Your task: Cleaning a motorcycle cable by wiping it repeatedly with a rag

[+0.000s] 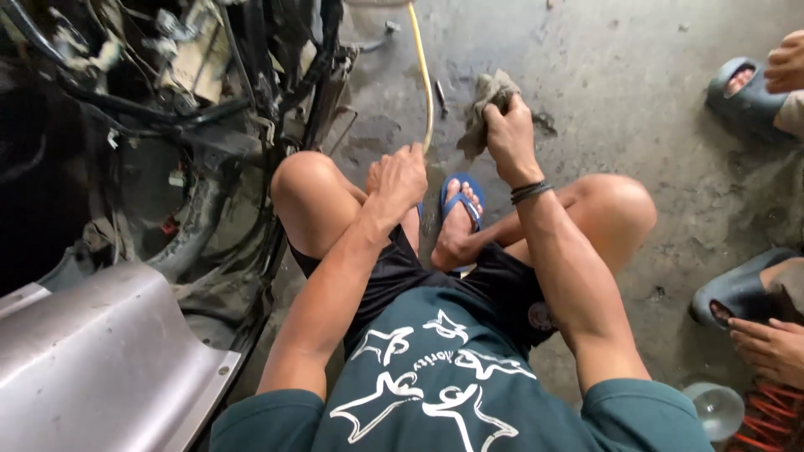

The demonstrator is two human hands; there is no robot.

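two hands are at work in front of your bent knees. your left hand is clenched around the lower end of a thin yellow hose; the hose rises from the top of that fist and runs up and slightly left, out past the top edge of the view. your right hand is closed on a grey rag, which bunches up out of the fist and hangs over its left side, just right of the hose without clearly touching it. the rag sits a little higher in the view than the left hand, and the two hands are near each other but apart. a dark band circles your right wrist. below the hands, your foot in a blue sandal rests on the stained concrete floor. to your left stands a stripped scooter frame with black cables and a grey body panel in the near corner. at the right edge another person's feet in grey-blue slippers and a hand show, beside a red coil spring and a small clear lid.
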